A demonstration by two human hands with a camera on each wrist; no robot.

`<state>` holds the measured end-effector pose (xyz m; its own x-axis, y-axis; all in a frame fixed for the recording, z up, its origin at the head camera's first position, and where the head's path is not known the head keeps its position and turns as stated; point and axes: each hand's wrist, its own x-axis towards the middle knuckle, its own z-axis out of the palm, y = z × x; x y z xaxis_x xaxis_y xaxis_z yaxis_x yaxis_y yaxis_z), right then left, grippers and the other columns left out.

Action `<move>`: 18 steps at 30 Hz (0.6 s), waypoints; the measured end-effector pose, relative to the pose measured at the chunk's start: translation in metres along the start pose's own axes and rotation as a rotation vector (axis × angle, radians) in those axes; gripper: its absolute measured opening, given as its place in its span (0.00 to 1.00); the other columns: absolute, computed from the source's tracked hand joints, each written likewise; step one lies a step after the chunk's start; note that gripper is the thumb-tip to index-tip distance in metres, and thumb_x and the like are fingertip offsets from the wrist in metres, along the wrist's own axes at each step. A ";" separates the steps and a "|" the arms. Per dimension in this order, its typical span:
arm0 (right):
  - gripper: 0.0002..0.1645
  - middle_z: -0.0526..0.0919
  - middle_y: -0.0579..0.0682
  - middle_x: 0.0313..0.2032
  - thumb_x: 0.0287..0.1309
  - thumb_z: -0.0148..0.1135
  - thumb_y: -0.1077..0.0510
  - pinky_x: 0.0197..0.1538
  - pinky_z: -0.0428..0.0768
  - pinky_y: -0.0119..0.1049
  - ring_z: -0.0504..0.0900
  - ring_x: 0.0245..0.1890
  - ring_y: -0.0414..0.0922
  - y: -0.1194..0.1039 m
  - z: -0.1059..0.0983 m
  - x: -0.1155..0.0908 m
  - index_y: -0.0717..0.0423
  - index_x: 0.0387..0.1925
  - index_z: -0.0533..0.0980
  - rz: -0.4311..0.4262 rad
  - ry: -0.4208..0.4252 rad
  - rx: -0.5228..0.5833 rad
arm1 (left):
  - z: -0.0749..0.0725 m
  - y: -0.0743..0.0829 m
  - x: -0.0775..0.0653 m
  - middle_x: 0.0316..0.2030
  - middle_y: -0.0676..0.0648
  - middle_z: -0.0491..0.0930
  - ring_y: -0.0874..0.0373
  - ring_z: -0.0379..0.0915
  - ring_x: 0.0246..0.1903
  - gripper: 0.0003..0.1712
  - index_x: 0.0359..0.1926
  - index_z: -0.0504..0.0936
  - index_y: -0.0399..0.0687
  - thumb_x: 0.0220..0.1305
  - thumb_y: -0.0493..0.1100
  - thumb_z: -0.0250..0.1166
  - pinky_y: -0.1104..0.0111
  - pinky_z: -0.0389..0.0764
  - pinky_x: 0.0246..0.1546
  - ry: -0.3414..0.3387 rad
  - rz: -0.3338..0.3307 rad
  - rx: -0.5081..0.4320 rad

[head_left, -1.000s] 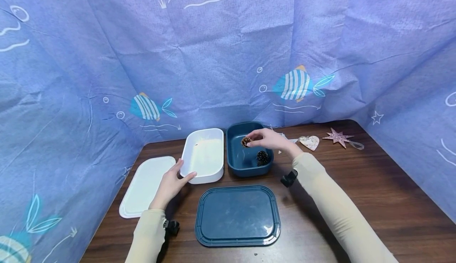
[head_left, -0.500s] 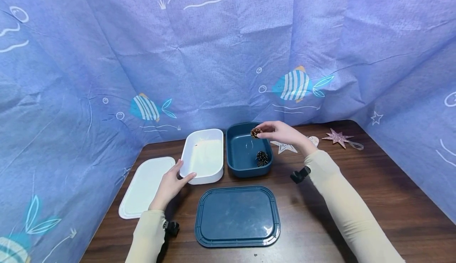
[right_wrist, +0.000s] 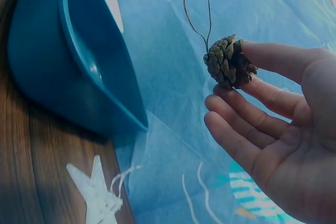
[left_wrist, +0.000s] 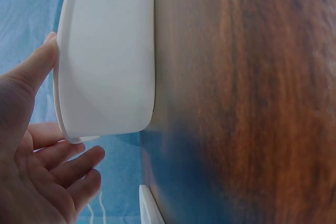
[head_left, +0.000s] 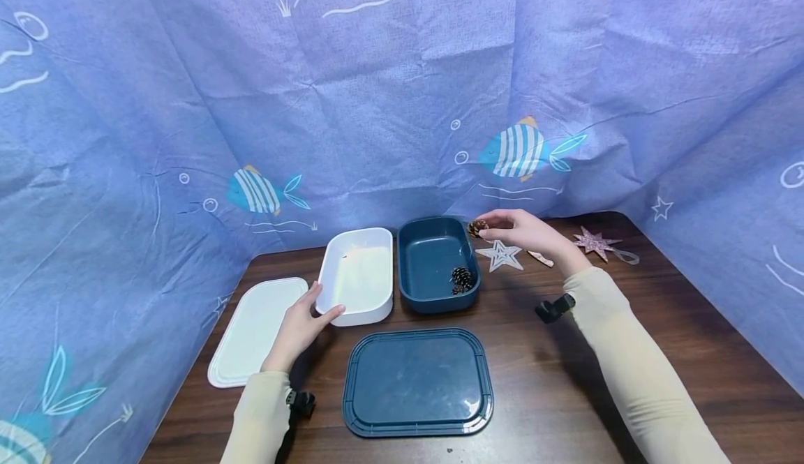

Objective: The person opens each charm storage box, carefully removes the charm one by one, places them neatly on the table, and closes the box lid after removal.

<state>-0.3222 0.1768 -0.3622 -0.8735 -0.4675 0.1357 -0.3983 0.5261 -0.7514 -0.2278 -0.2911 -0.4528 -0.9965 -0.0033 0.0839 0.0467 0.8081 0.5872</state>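
My right hand (head_left: pixel 524 232) pinches a pinecone ornament (head_left: pixel 477 228) between thumb and fingers, just past the back right corner of the blue container (head_left: pixel 440 305). A thin hanging loop (right_wrist: pixel 198 14) sticks up from the cone in the right wrist view. More dark pinecone (head_left: pixel 461 278) lies inside the blue container, at its front right. My left hand (head_left: pixel 303 326) holds the near left corner of the white container (head_left: pixel 364 316), thumb on the front rim and forefinger at the left side; the other fingers hang loosely curled in the left wrist view.
A silver star ornament (head_left: pixel 500 255) lies right of the blue container. Partly behind my right hand is a heart ornament (head_left: pixel 541 259); a pink glitter star (head_left: pixel 593 242) lies farther right. The blue lid (head_left: pixel 419 382) is in front, the white lid (head_left: pixel 254 331) at left. A fabric curtain (head_left: pixel 377 136) backs the table.
My right hand has carried the pinecone ornament from over the blue container out past its right rim, uncovering the silver star. The left hand has stayed at the white container.
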 end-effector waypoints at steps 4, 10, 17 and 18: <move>0.29 0.81 0.57 0.58 0.69 0.62 0.44 0.58 0.79 0.52 0.80 0.57 0.53 0.008 -0.005 -0.007 0.54 0.64 0.75 0.015 0.000 0.030 | 0.001 0.000 0.000 0.76 0.36 0.54 0.40 0.51 0.74 0.59 0.76 0.56 0.34 0.61 0.70 0.66 0.47 0.62 0.70 0.001 0.001 -0.004; 0.31 0.80 0.58 0.60 0.69 0.62 0.43 0.62 0.74 0.56 0.80 0.58 0.55 0.021 -0.012 -0.019 0.55 0.66 0.74 0.048 0.006 -0.012 | 0.002 0.001 0.001 0.76 0.37 0.53 0.41 0.50 0.75 0.61 0.77 0.55 0.35 0.60 0.72 0.65 0.47 0.62 0.70 -0.005 0.000 -0.006; 0.31 0.79 0.60 0.60 0.69 0.60 0.42 0.63 0.72 0.56 0.77 0.61 0.57 0.038 -0.019 -0.025 0.56 0.65 0.75 0.071 0.035 -0.070 | 0.003 -0.001 0.001 0.77 0.38 0.52 0.40 0.49 0.75 0.63 0.78 0.54 0.38 0.57 0.75 0.63 0.47 0.60 0.71 0.006 -0.013 -0.020; 0.31 0.80 0.60 0.60 0.70 0.60 0.42 0.63 0.73 0.55 0.77 0.60 0.57 0.041 -0.019 -0.026 0.57 0.65 0.75 0.074 0.036 -0.078 | 0.004 -0.002 0.002 0.77 0.38 0.52 0.40 0.48 0.75 0.63 0.78 0.54 0.38 0.57 0.76 0.63 0.47 0.59 0.71 0.007 -0.014 -0.020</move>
<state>-0.3207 0.2238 -0.3840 -0.9101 -0.4005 0.1062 -0.3520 0.6121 -0.7081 -0.2296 -0.2904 -0.4567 -0.9965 -0.0189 0.0809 0.0340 0.7962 0.6041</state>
